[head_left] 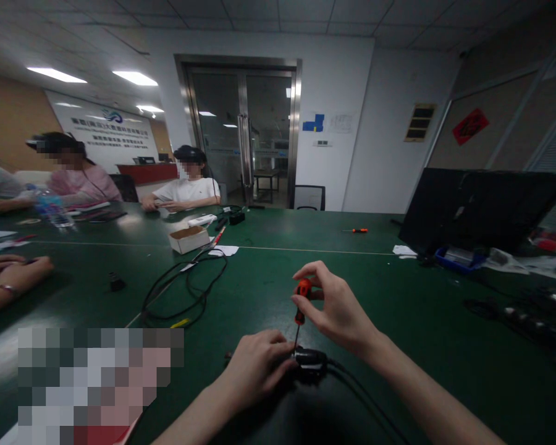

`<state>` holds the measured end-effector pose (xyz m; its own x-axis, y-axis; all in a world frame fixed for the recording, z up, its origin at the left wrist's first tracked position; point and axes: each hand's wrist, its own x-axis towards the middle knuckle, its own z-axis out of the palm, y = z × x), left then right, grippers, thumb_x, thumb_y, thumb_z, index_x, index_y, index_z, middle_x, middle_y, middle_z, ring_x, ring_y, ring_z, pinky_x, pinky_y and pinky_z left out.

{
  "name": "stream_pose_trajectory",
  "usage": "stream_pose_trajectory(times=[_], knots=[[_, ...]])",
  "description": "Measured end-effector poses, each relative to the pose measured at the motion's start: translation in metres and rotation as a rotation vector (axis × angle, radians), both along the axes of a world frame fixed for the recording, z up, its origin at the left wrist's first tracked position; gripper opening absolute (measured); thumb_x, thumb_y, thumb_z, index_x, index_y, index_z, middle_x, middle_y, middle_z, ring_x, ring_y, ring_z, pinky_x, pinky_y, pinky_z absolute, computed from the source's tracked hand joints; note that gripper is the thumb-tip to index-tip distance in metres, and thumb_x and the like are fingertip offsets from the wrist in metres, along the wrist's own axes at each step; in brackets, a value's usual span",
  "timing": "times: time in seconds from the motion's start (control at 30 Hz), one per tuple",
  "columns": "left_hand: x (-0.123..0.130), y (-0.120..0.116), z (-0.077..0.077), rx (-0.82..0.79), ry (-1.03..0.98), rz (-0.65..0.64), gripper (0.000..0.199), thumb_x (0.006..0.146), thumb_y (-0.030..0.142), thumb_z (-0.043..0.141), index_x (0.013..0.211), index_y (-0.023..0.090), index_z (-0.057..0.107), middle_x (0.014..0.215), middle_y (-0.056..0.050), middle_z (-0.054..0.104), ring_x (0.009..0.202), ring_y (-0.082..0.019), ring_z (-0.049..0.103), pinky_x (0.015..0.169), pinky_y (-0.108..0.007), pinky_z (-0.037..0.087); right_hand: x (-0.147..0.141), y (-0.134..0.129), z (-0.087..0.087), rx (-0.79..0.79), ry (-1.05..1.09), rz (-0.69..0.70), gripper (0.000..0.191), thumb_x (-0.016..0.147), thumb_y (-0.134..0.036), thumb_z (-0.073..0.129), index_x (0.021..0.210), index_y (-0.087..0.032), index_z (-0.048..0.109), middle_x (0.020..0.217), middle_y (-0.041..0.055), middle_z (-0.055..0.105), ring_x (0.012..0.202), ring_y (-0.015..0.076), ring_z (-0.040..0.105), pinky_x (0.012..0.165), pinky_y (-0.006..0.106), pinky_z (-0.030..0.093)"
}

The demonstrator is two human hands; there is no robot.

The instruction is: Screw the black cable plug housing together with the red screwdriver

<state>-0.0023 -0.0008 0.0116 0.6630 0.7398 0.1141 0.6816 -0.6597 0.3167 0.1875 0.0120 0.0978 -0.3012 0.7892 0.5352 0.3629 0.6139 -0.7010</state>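
Observation:
My right hand (331,303) grips a screwdriver (301,301) by its red and black handle, fingers curled around the top. The shaft points almost straight down, and its tip meets the left end of a small black device (311,360) with a cable. Around that same end, my left hand (262,361) closes its fingers and holds the device against the green table (259,278). The exact spot under the tip is too small to make out. From the device a black cable (359,398) runs toward the lower right.
A coiled black cable (204,290) and a small open box (189,239) lie to the left. Another screwdriver (360,230) rests further back. A large black monitor (472,210) and a blue tray (458,256) stand at right. Other people sit along the left and far side.

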Motion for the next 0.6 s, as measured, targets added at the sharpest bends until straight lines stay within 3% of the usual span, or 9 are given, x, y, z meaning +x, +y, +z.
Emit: stream_pose_trajectory(times=[0.17,0.3,0.6], knots=[[-0.001,0.0,-0.003,0.015,-0.009,0.0,0.024,0.099,0.03,0.052,0.116,0.026,0.068,0.106,-0.005,0.068,0.092,-0.023,0.065,0.075,-0.029,0.047,0.002,-0.003,0.004,0.087,-0.058,0.03,0.017,0.083,-0.014,0.068,0.098,-0.02,0.062,0.098,0.0042,0.06,0.087,0.0168,0.062,0.076,0.032,0.058],[-0.001,0.0,-0.003,0.02,-0.027,-0.002,0.023,0.099,0.03,0.05,0.11,0.025,0.07,0.103,-0.005,0.068,0.091,-0.022,0.064,0.074,-0.028,0.046,0.004,-0.009,0.01,0.169,-0.172,0.009,0.029,0.084,-0.007,0.064,0.108,-0.024,0.068,0.107,0.0042,0.061,0.093,0.0174,0.062,0.082,0.035,0.053],[0.0,0.001,-0.001,0.029,-0.045,0.011,0.024,0.099,0.03,0.049,0.105,0.025,0.072,0.099,-0.004,0.069,0.088,-0.022,0.065,0.073,-0.028,0.045,0.0,-0.013,0.008,0.132,-0.139,0.02,0.019,0.081,-0.009,0.067,0.093,-0.019,0.056,0.083,-0.0009,0.062,0.072,0.0136,0.06,0.067,0.028,0.049]])
